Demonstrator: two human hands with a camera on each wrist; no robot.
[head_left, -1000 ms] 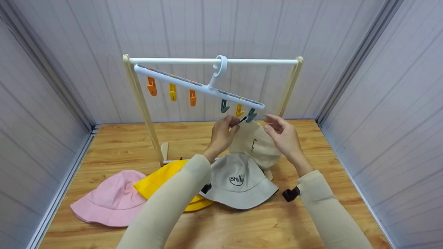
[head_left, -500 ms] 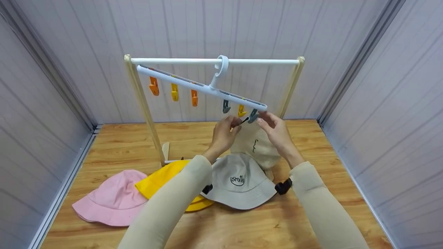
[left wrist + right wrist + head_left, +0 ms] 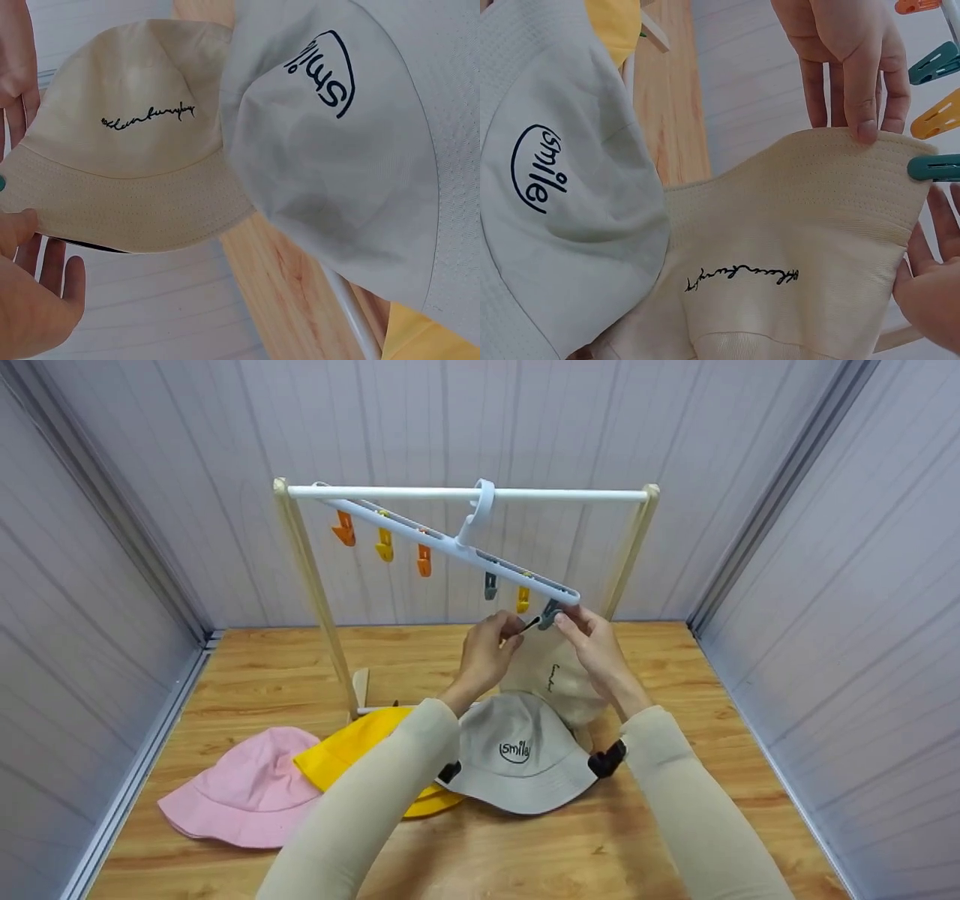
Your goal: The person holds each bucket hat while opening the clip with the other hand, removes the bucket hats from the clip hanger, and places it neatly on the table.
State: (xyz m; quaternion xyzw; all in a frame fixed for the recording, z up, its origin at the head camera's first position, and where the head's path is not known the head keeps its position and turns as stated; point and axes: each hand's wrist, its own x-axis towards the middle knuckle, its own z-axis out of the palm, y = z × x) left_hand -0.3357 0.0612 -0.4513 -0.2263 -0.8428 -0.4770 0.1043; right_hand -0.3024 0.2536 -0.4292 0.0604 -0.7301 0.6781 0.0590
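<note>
In the head view my left hand [image 3: 487, 649] pinches the brim of a beige bucket hat [image 3: 780, 217] between thumb and fingers. The hat hangs tilted below the right end of a white clip hanger [image 3: 461, 551]. At that end my right hand [image 3: 596, 649] pinches a grey-green clothespin [image 3: 550, 616], thumb on its side. The right wrist view has this clothespin overlapping the brim's corner; whether it bites the cloth I cannot tell. Under the beige hat's lower part, a grey bucket hat [image 3: 517, 757] with "smile" on it lies in front.
The hanger hooks over the white bar [image 3: 375, 492] of a wooden-legged rack. More clothespins hang from it, orange, yellow and grey-green. A yellow hat [image 3: 352, 750] and a pink bucket hat [image 3: 244, 791] lie on the wooden table [image 3: 570, 855]. Panel walls enclose the sides and back.
My right hand has moved left to the end clothespin and taken hold of it. The hanger tips more steeply, its left end raised. My left hand stays at the brim.
</note>
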